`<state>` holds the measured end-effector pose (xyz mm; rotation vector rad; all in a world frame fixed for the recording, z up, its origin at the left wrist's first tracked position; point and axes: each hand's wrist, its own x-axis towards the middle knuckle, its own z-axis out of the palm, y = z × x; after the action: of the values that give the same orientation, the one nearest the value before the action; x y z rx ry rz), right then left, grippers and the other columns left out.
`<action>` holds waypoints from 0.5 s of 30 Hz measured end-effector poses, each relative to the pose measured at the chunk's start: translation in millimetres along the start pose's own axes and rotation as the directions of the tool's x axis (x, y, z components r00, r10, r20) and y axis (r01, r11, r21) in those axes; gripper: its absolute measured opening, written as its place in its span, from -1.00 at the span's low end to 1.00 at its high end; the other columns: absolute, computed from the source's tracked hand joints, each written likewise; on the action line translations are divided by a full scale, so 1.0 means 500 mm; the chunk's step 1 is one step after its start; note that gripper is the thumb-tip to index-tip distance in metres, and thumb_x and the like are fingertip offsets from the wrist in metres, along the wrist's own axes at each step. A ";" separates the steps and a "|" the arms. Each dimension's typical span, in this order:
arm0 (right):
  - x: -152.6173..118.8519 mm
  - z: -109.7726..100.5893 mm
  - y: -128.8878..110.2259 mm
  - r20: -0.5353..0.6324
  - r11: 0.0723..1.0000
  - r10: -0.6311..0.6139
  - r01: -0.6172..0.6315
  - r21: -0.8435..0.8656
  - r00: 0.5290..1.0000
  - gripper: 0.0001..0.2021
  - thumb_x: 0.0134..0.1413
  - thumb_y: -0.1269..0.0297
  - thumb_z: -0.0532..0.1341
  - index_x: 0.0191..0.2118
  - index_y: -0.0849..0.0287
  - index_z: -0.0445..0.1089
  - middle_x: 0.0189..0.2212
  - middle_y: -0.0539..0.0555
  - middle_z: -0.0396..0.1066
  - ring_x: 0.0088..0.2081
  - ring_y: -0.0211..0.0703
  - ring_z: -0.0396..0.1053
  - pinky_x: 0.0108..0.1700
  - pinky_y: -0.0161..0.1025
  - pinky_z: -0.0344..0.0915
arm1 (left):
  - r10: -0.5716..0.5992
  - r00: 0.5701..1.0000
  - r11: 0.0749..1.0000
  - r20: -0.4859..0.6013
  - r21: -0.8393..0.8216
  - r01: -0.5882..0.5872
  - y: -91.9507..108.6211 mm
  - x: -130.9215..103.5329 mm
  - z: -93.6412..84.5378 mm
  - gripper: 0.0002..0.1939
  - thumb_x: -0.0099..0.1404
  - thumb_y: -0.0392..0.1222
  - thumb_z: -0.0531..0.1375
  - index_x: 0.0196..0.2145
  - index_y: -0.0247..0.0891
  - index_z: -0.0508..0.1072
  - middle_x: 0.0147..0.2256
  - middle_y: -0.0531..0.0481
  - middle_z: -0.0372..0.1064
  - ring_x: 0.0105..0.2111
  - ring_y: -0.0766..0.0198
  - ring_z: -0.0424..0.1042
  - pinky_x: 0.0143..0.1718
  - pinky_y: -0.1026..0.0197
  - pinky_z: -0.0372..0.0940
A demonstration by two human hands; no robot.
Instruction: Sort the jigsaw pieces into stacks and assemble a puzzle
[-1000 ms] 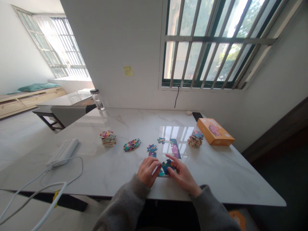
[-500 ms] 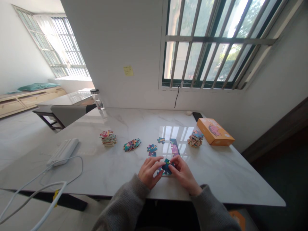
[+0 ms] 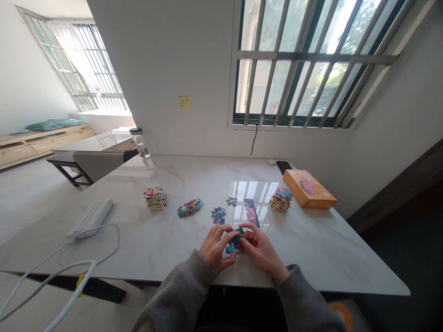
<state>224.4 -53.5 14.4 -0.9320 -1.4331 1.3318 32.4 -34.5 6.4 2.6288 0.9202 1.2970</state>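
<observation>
Near the table's front edge, both hands meet over dark blue-green jigsaw pieces [image 3: 236, 237]. My left hand [image 3: 217, 247] pinches them from the left, thumb and fingers curled over the top. From the other side, my right hand [image 3: 262, 249] grips them with bent fingers, which hide part of them. A lighter teal piece [image 3: 230, 248] shows beneath the left fingers. Just beyond the hands lie a purple-and-blue joined strip [image 3: 251, 212], a blue piece [image 3: 218, 212], a partly covered piece [image 3: 219, 221] and a loose piece [image 3: 231, 201].
Stacks of jigsaw pieces stand at left [image 3: 155, 198] and right [image 3: 280, 199], with a spread pile [image 3: 190, 208] between. An orange box [image 3: 309, 189] and a phone [image 3: 284, 167] lie at right. At left are a white power strip [image 3: 92, 218] with cables and a bottle [image 3: 140, 143].
The dark piece has moved slightly left and down, over the teal piece. My right hand has followed it left, and my left thumb has shifted upward over the pieces.
</observation>
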 end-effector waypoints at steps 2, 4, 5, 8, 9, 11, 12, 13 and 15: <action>0.000 0.000 -0.001 -0.005 1.000 0.001 -0.001 0.024 1.000 -0.65 0.21 0.09 0.24 0.04 0.08 0.24 -0.39 -0.02 0.45 -0.35 -0.18 0.45 -0.24 -0.22 0.37 | -0.009 1.000 1.000 -0.011 -0.009 0.009 0.000 0.001 -0.002 -0.42 0.08 -0.37 0.23 0.09 -0.21 0.33 -0.06 -0.17 0.34 -0.09 0.04 0.36 -0.05 -0.04 0.38; 0.000 -0.001 -0.004 -0.039 1.000 -0.019 0.019 -0.001 0.999 -0.68 0.23 0.08 0.22 0.02 0.09 0.27 -0.41 -0.02 0.44 -0.37 -0.19 0.43 -0.27 -0.24 0.35 | -0.026 0.999 1.000 -0.037 -0.018 0.025 0.001 0.002 -0.003 -0.44 0.06 -0.40 0.20 0.06 -0.20 0.33 -0.05 -0.16 0.35 -0.08 0.05 0.36 -0.04 -0.03 0.37; 0.001 -0.002 -0.005 -0.066 0.999 -0.038 0.037 -0.020 0.997 -0.69 0.24 0.09 0.20 0.02 0.09 0.28 -0.40 -0.02 0.44 -0.37 -0.20 0.41 -0.27 -0.25 0.35 | -0.037 0.998 0.999 -0.052 -0.024 0.036 0.001 0.003 -0.003 -0.46 0.06 -0.41 0.19 0.03 -0.20 0.34 -0.05 -0.16 0.36 -0.08 0.05 0.36 -0.04 -0.03 0.37; 0.002 -0.006 -0.008 -0.178 0.991 -0.118 0.106 -0.078 0.977 -0.71 0.26 0.11 0.18 0.02 0.10 0.32 -0.31 0.03 0.45 -0.34 -0.20 0.39 -0.25 -0.23 0.35 | -0.066 0.994 0.997 -0.085 -0.049 0.062 0.000 0.003 -0.003 -0.51 0.04 -0.44 0.17 -0.03 -0.20 0.34 -0.06 -0.15 0.37 -0.08 0.06 0.36 -0.03 -0.02 0.36; 0.002 -0.008 -0.009 -0.223 0.988 -0.141 0.123 -0.091 0.965 -0.72 0.26 0.11 0.17 0.01 0.10 0.33 -0.30 0.03 0.44 -0.34 -0.20 0.39 -0.24 -0.23 0.35 | -0.072 0.993 0.996 -0.092 -0.055 0.067 0.000 0.003 -0.002 -0.52 0.04 -0.44 0.17 -0.05 -0.20 0.35 -0.06 -0.15 0.37 -0.08 0.06 0.37 -0.03 -0.02 0.35; 0.002 -0.012 -0.009 -0.319 0.983 -0.172 0.145 -0.109 0.932 -0.75 0.26 0.13 0.16 -0.03 0.10 0.36 -0.32 0.03 0.43 -0.33 -0.20 0.38 -0.23 -0.22 0.36 | -0.080 0.992 0.995 -0.100 -0.061 0.074 -0.001 0.003 -0.001 -0.55 0.03 -0.46 0.16 -0.09 -0.20 0.35 -0.06 -0.15 0.38 -0.08 0.06 0.37 -0.03 -0.01 0.35; 0.002 -0.014 -0.010 -0.360 0.982 -0.183 0.151 -0.117 0.915 -0.76 0.25 0.14 0.16 -0.04 0.11 0.37 -0.33 0.02 0.42 -0.33 -0.20 0.37 -0.23 -0.22 0.36 | -0.084 0.991 0.995 -0.105 -0.061 0.078 -0.002 0.002 -0.001 -0.56 0.03 -0.46 0.16 -0.11 -0.20 0.35 -0.06 -0.14 0.38 -0.08 0.07 0.37 -0.03 -0.01 0.34; 0.002 -0.016 -0.010 -0.394 0.980 -0.192 0.155 -0.125 0.899 -0.77 0.25 0.15 0.16 -0.06 0.11 0.38 -0.35 0.02 0.41 -0.33 -0.19 0.37 -0.22 -0.21 0.36 | -0.091 0.990 0.995 -0.107 -0.059 0.085 -0.002 0.002 0.000 -0.58 0.02 -0.47 0.16 -0.13 -0.20 0.35 -0.06 -0.14 0.38 -0.08 0.07 0.37 -0.03 -0.01 0.34; 0.002 -0.019 -0.010 -0.446 0.976 -0.212 0.164 -0.144 0.870 -0.78 0.24 0.16 0.16 -0.08 0.12 0.40 -0.37 0.01 0.41 -0.34 -0.19 0.35 -0.22 -0.20 0.35 | -0.107 0.989 0.994 -0.105 -0.049 0.103 -0.004 0.001 0.001 -0.60 0.02 -0.47 0.15 -0.16 -0.20 0.36 -0.06 -0.13 0.38 -0.08 0.07 0.37 -0.03 -0.01 0.33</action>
<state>233.8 -50.6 19.0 -1.0602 -1.1901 0.8254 32.2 -32.7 5.8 2.4632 1.0181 1.4272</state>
